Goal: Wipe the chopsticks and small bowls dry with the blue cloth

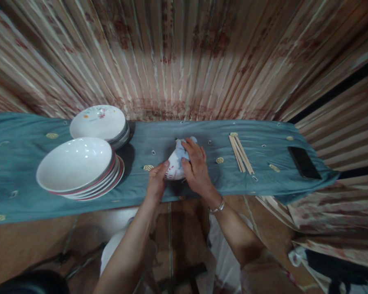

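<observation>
Over the middle of the table, my left hand (156, 179) grips the near left side of a small white bowl (172, 169) with reddish markings, its thumb on the edge. The bowl is tilted, and much of it is hidden. A pale blue cloth (181, 151) covers part of the bowl. My right hand (198, 168) is closed over the cloth and presses it against the bowl from the right. Some of its fingertips are hidden behind the cloth.
At left stand a stack of white bowls with red rims (75, 163) and, behind it, a stack of flower-patterned plates (98, 122). Several wooden chopsticks (241, 153) lie right of my hands. A black phone (304, 163) lies on the teal tablecloth (141, 188). Curtains (178, 61) hang behind.
</observation>
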{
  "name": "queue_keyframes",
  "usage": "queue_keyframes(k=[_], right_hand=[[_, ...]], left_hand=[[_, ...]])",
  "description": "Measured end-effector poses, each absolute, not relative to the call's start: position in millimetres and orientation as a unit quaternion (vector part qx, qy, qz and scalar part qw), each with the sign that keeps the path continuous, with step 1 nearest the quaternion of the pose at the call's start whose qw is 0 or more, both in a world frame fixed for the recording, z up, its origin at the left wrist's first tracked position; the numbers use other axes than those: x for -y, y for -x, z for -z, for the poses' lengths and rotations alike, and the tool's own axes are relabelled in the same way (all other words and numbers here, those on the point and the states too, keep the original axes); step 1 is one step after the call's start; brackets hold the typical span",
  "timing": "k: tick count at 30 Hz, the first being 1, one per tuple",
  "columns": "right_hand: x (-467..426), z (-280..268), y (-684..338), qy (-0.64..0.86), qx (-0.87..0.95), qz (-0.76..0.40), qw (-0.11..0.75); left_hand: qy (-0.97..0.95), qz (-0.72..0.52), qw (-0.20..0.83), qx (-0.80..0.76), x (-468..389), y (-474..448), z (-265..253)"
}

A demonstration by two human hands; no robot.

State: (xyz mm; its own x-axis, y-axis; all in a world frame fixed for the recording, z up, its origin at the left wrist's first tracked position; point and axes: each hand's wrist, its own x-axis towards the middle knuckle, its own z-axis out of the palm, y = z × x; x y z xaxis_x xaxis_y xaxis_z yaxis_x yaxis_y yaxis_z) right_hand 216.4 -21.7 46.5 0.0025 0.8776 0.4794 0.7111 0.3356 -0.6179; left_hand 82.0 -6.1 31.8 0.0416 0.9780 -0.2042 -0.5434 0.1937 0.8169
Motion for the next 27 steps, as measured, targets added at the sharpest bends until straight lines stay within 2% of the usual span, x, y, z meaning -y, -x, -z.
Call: queue_keyframes(k=[11, 20, 27], right_hand=[[-3.2, -35.5, -237.2, 0.527, 0.569, -0.317, 0.546], [-14.8, -31.2, -236.3, 0.518, 0.476, -0.410, 0.581], [-28.4, -4.6, -235.2, 0.499, 0.397, -0.467, 0.613]], left_hand=[[-0.261, -0.582, 0.658, -0.399, 4.7, -81.5, -34.0], [-0.240, -0.595, 0.656, -0.399, 2.6, -80.8, -36.8], [-0.205, -0.606, 0.659, -0.396, 1.9, -79.1, -36.7]])
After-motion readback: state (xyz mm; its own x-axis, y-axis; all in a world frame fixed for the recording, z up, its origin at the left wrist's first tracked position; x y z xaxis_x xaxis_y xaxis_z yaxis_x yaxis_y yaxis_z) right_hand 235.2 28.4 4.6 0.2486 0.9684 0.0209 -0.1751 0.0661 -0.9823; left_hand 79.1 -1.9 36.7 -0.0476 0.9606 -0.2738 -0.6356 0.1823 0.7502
